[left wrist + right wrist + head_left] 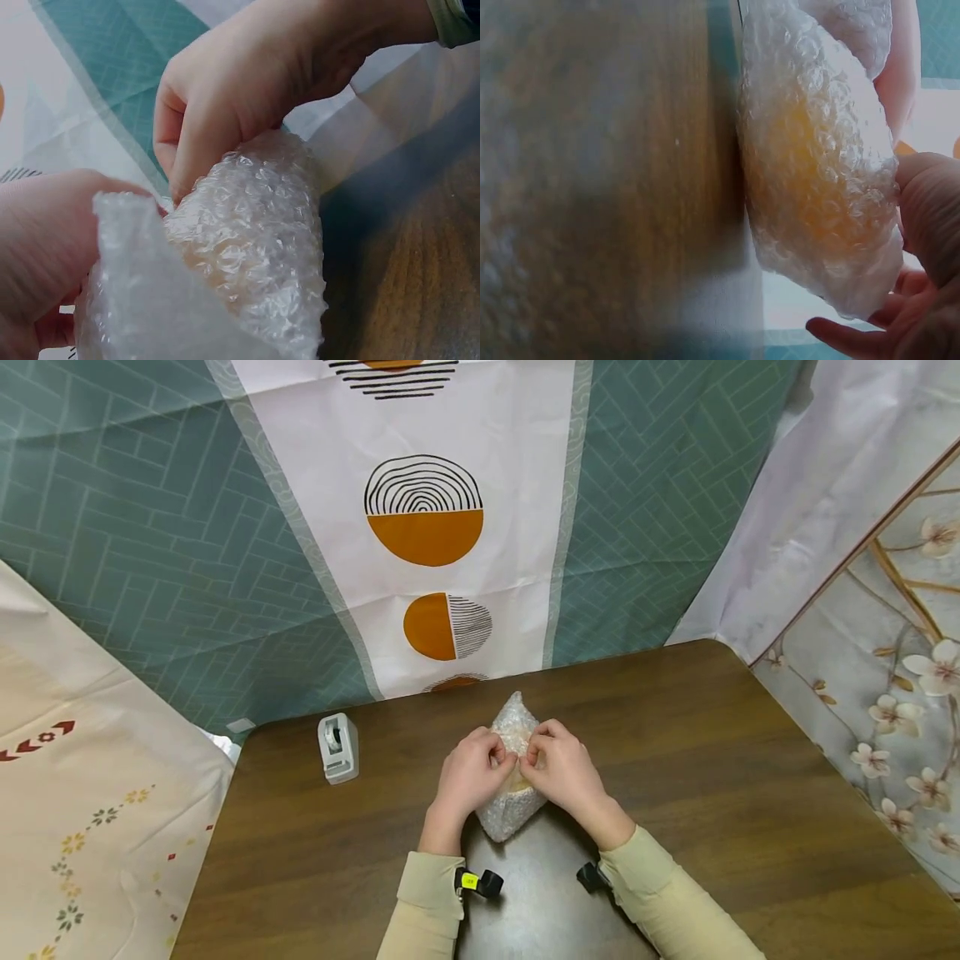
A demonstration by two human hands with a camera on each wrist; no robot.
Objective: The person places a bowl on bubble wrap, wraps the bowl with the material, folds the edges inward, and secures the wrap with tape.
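A bundle of clear bubble wrap (501, 820) lies on the table with its pointed ends toward and away from me. Something yellow (802, 154) shows faintly through its layers in the right wrist view; its kind is hidden by the wrap. My left hand (472, 768) pinches the upper wrap from the left, thumb and forefinger together. From the right, my right hand (564, 767) pinches at the same middle part, its fingertips close to the left ones. The left wrist view shows a loose flap (154, 277) of wrap standing up beside my left hand.
A white tape dispenser (339, 748) stands toward the back left of the brown wooden table (300, 852). A patterned green and white curtain (517, 510) hangs behind the far edge. Flowered cloths hang at both sides.
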